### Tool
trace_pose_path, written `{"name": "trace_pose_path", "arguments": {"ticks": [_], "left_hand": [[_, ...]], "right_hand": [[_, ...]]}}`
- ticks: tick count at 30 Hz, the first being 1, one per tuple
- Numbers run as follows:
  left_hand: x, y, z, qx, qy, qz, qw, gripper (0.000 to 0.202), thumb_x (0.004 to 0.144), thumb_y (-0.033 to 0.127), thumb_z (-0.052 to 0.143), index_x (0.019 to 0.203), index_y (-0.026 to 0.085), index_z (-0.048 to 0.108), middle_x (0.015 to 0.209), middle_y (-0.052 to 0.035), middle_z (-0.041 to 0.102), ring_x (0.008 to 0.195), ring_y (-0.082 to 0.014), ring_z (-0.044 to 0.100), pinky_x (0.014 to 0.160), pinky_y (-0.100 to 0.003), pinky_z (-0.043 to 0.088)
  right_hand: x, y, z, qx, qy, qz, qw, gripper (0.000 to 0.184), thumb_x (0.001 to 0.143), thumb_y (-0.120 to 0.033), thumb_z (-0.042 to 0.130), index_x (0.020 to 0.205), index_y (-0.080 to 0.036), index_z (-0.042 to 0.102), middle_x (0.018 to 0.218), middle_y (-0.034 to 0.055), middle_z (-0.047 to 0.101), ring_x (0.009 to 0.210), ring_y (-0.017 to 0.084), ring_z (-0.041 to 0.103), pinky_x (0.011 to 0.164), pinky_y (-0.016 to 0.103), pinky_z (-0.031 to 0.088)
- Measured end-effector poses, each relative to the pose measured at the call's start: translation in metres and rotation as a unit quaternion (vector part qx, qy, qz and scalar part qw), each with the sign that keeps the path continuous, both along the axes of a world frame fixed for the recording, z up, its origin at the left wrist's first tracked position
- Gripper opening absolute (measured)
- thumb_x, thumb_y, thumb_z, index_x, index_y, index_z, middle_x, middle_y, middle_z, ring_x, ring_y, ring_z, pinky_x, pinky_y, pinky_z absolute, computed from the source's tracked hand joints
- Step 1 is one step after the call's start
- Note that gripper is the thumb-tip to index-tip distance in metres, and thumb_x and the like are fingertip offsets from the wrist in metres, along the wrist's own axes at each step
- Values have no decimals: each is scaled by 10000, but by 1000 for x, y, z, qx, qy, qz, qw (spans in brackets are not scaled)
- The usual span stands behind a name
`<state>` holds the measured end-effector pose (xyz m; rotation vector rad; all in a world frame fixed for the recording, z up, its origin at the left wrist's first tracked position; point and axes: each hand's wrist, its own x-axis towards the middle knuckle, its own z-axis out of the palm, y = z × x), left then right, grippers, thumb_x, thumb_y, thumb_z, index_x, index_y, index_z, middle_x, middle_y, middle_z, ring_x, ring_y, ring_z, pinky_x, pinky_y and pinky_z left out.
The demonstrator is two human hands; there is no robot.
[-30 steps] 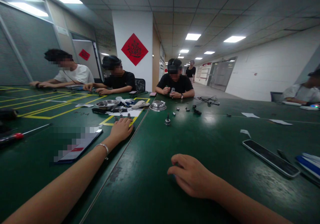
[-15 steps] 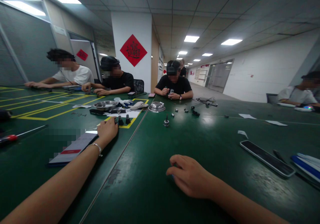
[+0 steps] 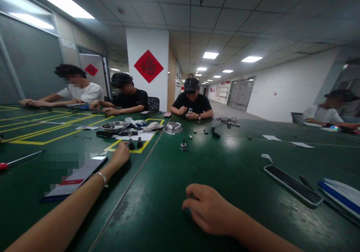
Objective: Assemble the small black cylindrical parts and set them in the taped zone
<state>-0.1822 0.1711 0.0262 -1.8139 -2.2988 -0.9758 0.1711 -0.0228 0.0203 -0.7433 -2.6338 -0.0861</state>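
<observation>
My left hand (image 3: 119, 155) reaches far forward over the green table (image 3: 230, 169), its fingers curled just short of two small black cone-shaped parts (image 3: 135, 143) that stand on the yellow line. What its fingertips hold, if anything, is hidden. A thin bracelet circles that wrist. My right hand (image 3: 206, 208) rests knuckles-up on the table near me, fingers curled over something small that I cannot make out. A phone (image 3: 73, 177) lies just left of my left forearm.
Two metal bowls (image 3: 172, 127), gloves, and small metal parts (image 3: 183, 144) lie mid-table. A second phone (image 3: 292, 184) and blue-white papers (image 3: 341, 194) sit at right, a red-handled screwdriver (image 3: 19, 159) at left. Several people work along the far and right edges.
My left hand has drawn back toward the left, uncovering the two black cone-shaped parts. My right hand has stayed put; the view has tilted up slightly.
</observation>
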Motion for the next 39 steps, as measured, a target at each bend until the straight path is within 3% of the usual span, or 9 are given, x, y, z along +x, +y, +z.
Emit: {"name": "trace_pose_path", "arguments": {"ticks": [6,10,13,17,22,29,35,39], "left_hand": [[16,-20,14,-60,-13,-5,998,348,911,146,302,1235,94,419,879,-145,652,737,-270,649,626,-340,458],[31,-31,16,-53,-10,-35,998,371,885,181,291,1229,154,426,857,-122,658,696,-285,643,611,-333,433],[45,-33,12,-36,-19,-73,997,359,892,223,290,1222,164,417,881,-110,654,737,-273,642,643,-328,445],[58,-29,3,-20,-50,-90,994,343,900,219,277,1174,61,409,965,-178,633,890,-267,633,729,-331,465],[55,-23,-4,-54,-60,-111,991,244,887,191,279,945,91,493,880,-177,646,818,-272,644,720,-344,463],[55,-21,-8,-63,-52,-153,985,236,892,239,269,1041,138,421,879,-101,640,776,-212,635,698,-290,461],[58,-27,-2,-89,-21,-152,984,193,887,241,280,811,172,442,752,-91,621,723,-227,616,657,-292,438],[61,-33,0,-90,7,-154,984,198,909,247,262,823,184,429,770,-79,617,724,-224,609,632,-280,417]], "right_hand": [[0,-1,2,1,-7,1,1000,248,809,-132,468,1035,-186,554,1013,65,509,851,169,510,710,274,410],[0,-1,4,-1,-12,2,1000,244,815,-141,466,1038,-185,555,1024,65,514,860,169,516,721,277,414],[1,-1,4,0,-14,1,1000,238,821,-150,464,1039,-188,555,1022,65,514,861,170,516,719,278,413],[1,-1,4,1,-16,5,1000,237,823,-149,462,1038,-185,555,1024,66,513,864,168,512,727,277,408],[1,-1,3,-5,-22,7,1000,230,820,-148,463,1028,-180,559,1011,63,511,846,164,504,710,268,401],[2,-1,3,-19,-23,6,1000,230,819,-137,463,1024,-179,558,1012,61,507,851,162,500,720,267,396],[1,-2,4,-32,-30,3,999,236,819,-128,468,1030,-180,558,1006,61,505,851,161,496,718,265,394],[0,-2,5,-40,-37,2,999,240,820,-121,468,1033,-183,560,1003,60,502,848,161,493,718,267,395]]}}
